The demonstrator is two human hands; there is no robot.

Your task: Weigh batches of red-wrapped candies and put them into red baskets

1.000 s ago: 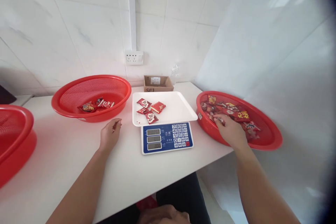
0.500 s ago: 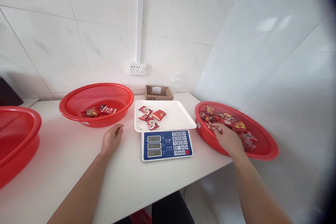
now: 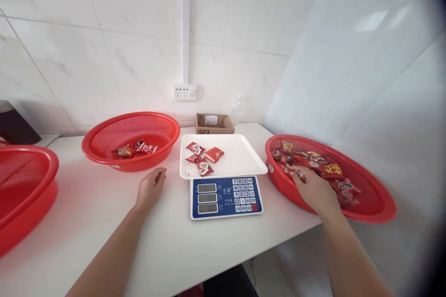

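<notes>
My right hand (image 3: pixel 315 190) is over the near side of the right red basket (image 3: pixel 369 202), its fingers pinched on a small wrapped candy (image 3: pixel 300 176). Red and gold wrapped sweets (image 3: pixel 329 170) lie heaped beneath and beyond it. My left hand (image 3: pixel 151 188) rests on the white table with curled fingers; whether anything is inside is hidden. Between the hands stands a blue and white digital scale (image 3: pixel 228 198). On its white tray (image 3: pixel 240 155), several red packets (image 3: pixel 205 167) are grouped at the left, one of them a thicker red and gold packet (image 3: pixel 213 154).
Behind my left hand, a red mesh basket (image 3: pixel 104 134) contains a few wrapped sweets (image 3: pixel 144 147). Another red basket (image 3: pixel 52 167) is cut off at the left edge. A small cardboard box (image 3: pixel 214 125) stands near the wall, below a power socket (image 3: pixel 186 92).
The whole view has shifted slightly, so the scale and right basket appear further right. My right hand keeps its pinch at the basket. The packets on the tray have not moved.
</notes>
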